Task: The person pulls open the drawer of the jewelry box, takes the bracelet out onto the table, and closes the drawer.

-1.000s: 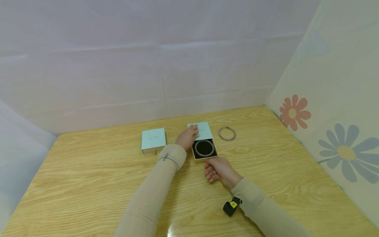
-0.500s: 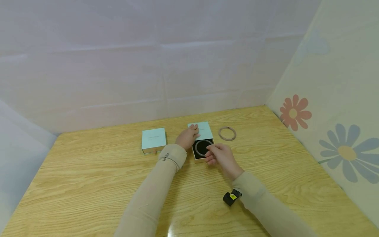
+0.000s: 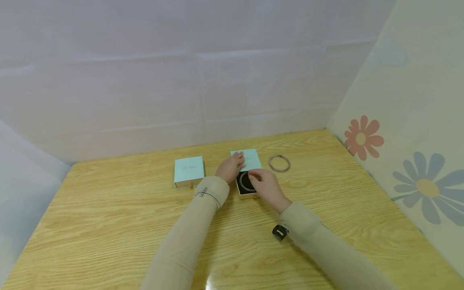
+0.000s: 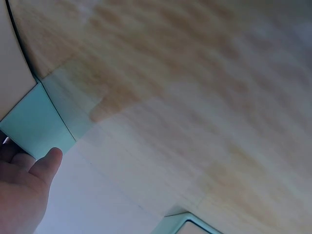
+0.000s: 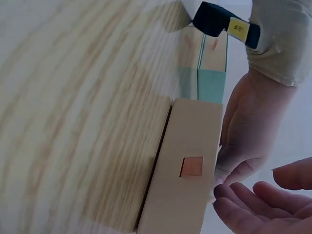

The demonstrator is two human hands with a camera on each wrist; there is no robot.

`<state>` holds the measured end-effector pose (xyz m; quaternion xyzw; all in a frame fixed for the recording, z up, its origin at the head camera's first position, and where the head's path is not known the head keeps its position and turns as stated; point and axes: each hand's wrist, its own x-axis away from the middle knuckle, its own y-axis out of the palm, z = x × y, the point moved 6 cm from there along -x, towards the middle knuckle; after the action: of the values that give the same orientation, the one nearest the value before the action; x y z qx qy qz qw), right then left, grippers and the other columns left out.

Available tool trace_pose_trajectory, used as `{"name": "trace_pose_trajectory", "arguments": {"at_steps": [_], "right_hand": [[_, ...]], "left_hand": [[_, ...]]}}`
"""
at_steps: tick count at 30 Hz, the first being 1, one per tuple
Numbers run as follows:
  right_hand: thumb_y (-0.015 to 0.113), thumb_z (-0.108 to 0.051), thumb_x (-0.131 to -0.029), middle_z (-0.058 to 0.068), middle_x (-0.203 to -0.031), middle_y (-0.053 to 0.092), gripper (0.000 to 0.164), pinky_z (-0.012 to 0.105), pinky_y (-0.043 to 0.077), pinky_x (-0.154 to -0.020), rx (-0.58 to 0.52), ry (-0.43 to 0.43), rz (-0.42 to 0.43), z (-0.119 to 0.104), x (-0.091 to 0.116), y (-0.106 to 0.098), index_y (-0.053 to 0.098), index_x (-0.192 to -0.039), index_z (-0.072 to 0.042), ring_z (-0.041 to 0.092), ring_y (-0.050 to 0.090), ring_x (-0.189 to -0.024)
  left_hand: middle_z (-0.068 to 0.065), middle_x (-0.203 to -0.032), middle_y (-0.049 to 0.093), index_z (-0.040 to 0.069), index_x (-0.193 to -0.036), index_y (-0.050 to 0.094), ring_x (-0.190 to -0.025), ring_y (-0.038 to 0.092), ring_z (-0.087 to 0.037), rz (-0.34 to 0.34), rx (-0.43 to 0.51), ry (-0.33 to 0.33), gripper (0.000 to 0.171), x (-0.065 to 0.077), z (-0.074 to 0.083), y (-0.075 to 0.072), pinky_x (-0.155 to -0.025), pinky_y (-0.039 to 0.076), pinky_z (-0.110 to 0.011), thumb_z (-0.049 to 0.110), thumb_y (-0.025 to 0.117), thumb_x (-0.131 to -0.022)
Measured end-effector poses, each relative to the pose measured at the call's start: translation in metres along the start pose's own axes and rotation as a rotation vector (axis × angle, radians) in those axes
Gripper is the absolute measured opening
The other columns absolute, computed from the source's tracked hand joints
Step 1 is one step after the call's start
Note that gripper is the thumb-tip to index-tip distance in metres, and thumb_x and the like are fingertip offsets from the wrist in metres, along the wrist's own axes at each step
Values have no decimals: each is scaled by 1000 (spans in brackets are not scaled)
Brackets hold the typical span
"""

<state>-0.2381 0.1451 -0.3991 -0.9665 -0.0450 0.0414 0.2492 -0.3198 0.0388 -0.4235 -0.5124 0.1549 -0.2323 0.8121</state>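
Note:
A pale turquoise drawer-style jewelry box (image 3: pixel 253 159) lies with its black-lined drawer (image 3: pixel 246 196) slid out toward the front. My left hand (image 3: pixel 230 168) holds the box's sleeve from the left; in the left wrist view its thumb (image 4: pixel 48 165) lies against the turquoise side. Inside the drawer sits a thin bangle (image 3: pixel 242 186), its right part hidden by my right hand (image 3: pixel 266 187). That hand's fingertips reach over the drawer near the sleeve's edge. In the right wrist view, thumb and fingers stand apart beside the drawer front (image 5: pixel 183 131).
A second turquoise box (image 3: pixel 189 168), drawer pushed in, stands to the left of the left hand. Another bangle (image 3: pixel 279 171) lies on the wooden table (image 3: pixel 116 217) right of the drawer box. A cloth-covered wall (image 3: pixel 156 88) borders the back edge.
My right hand has moved from the drawer's front edge up over the drawer, covering part of the bangle. The left hand has stayed on the box.

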Motion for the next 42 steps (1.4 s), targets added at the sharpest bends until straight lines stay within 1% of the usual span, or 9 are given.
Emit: {"name": "trace_pose_trajectory", "arguments": {"at_steps": [3,5,9,12,14,17,24,31,42], "right_hand": [[53,-3,-99,28,-117,63,31,43,57,-89,99,-49,-43,-3,-2,5,58,-123,15,36,62,-108],[54,-3,-98,28,-117,63,32,42,60,-80,157,-67,-86,-4,-3,9,58,-124,16,36,66,-94],[56,-5,-98,28,-123,60,33,46,57,-87,298,-105,-177,-7,-4,17,57,-125,15,38,63,-103],[58,-5,-98,29,-127,58,32,51,47,-102,401,-137,-214,-8,-5,22,59,-123,15,42,52,-122],[59,-5,-97,30,-126,58,31,53,44,-105,441,-141,-228,-8,-6,25,60,-121,15,43,51,-123],[60,-5,-96,29,-120,61,28,53,46,-103,498,-145,-235,-9,-7,28,63,-116,14,43,54,-119],[67,-6,-92,13,-84,69,11,40,59,-76,635,-169,-255,-11,-9,34,70,-89,4,29,67,-83],[73,-9,-88,14,-87,70,12,45,54,-91,749,-196,-252,-15,-10,38,71,-90,3,32,66,-89],[73,-4,-87,10,-76,68,8,39,61,-71,783,-234,-164,-18,-10,40,70,-81,0,26,67,-72]], "left_hand": [[-12,-155,33,1,-144,46,-144,24,-26,1,6,2,43,0,0,0,-118,27,-32,19,45,-105],[-12,-155,32,1,-144,46,-144,24,-26,-2,9,-2,43,0,0,0,-119,27,-32,19,45,-105],[-11,-155,31,2,-146,43,-145,22,-25,-14,4,-12,45,0,-1,1,-119,26,-32,20,45,-105],[-11,-156,29,2,-147,41,-145,21,-25,-21,6,-12,46,0,-2,2,-119,25,-33,20,44,-105],[-11,-156,29,2,-147,41,-146,21,-25,-23,14,-9,46,-1,-2,3,-119,25,-33,21,44,-105],[-11,-156,29,2,-147,41,-146,21,-25,-19,20,-8,46,-1,-3,3,-119,25,-33,21,44,-105],[-12,-156,30,1,-146,42,-145,21,-26,-15,17,2,45,1,0,1,-119,25,-32,19,44,-105],[-13,-155,30,1,-145,43,-145,22,-27,-7,3,12,44,2,2,-1,-118,28,-33,18,45,-105],[-14,-155,31,0,-145,43,-145,23,-28,4,14,13,45,4,4,-3,-119,26,-34,18,46,-104]]}}
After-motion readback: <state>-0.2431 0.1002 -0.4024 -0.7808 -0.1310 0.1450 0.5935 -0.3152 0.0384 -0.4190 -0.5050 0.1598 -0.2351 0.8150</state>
